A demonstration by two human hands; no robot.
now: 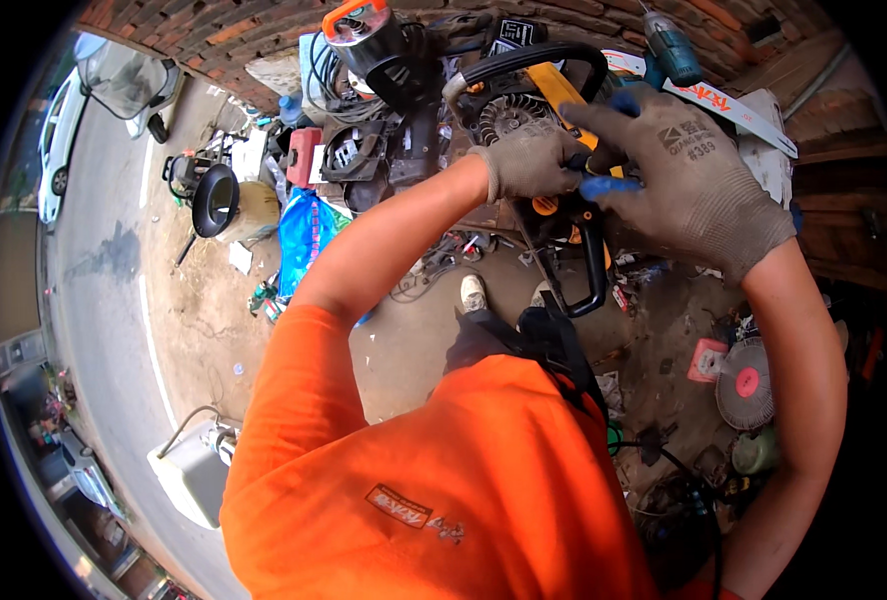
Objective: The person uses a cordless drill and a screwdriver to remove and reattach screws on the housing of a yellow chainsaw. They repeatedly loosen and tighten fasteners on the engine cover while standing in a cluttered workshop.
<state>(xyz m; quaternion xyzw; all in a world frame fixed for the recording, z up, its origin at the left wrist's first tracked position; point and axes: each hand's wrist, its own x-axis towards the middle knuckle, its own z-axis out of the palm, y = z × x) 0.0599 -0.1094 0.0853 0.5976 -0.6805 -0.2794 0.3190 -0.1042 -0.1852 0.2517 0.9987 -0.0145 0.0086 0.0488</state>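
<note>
A motor tool with an exposed finned wheel sat at the near edge of the bench, its black rear handle jutting past that edge above the floor. The gloved left hand lay against it, fingers curled; the right hand reached in from the right, thumb and fingers bent close to the left. Whether either grip was clamped on a part could not be told. A teal drill stood toward the far edge, near a long white guide bar.
</note>
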